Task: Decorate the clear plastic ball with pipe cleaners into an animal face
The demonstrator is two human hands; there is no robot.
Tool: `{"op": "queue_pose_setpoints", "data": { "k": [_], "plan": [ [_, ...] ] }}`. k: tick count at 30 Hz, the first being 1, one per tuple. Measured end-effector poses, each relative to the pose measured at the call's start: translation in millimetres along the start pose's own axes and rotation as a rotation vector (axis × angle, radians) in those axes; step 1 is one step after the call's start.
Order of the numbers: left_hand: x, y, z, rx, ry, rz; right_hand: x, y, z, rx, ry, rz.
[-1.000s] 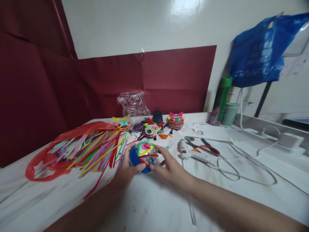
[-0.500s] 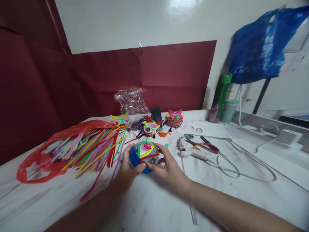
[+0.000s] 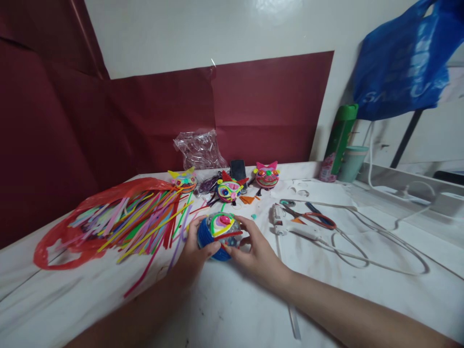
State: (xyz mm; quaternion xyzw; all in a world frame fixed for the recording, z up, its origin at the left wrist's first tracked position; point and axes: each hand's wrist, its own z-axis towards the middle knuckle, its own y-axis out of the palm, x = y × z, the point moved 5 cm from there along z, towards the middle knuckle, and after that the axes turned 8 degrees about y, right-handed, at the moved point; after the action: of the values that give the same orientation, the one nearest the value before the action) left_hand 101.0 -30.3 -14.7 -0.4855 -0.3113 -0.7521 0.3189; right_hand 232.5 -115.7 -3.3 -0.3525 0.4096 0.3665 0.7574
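The ball [image 3: 222, 231] is sitting low in the middle of the view, between the left hand [image 3: 195, 251] and the right hand [image 3: 257, 251], above the near part of the counter [image 3: 224, 309]; whether its base is touching the surface cannot be told. Blue winding [image 3: 205, 234] is covering its left side, clear shell is showing at right, and a pink knob [image 3: 224, 219] is standing out on top. The ball is probably handling as light and fairly stiff, its clear shell slippery and its raised trim easily loosened; the lower flanks are offering the safest hold, the blue side giving more grip. The fingers [image 3: 212, 248] of both hands are grasping it from opposite sides, thumbs bearing on the near face near the red strip [image 3: 228, 236], the other fingertips curving around the sides and partly hidden. Beyond the ball, three cat-like heads [image 3: 184, 182] [image 3: 229, 192] [image 3: 267, 178] are standing in a loose row. Coloured strips [image 3: 145, 222] are spilling from a red bag [image 3: 119, 186] at left; a glue gun [image 3: 281, 227] and scissors [image 3: 321, 221] are lying at right.
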Motion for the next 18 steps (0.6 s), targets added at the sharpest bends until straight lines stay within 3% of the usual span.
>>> {"op": "queue_pose_setpoints", "data": {
  "k": [18],
  "plan": [
    [7.4,6.9,-0.8,0.011,0.103,0.170,7.1,2.6,-3.0,0.020,0.142,0.024]
  ]
}}
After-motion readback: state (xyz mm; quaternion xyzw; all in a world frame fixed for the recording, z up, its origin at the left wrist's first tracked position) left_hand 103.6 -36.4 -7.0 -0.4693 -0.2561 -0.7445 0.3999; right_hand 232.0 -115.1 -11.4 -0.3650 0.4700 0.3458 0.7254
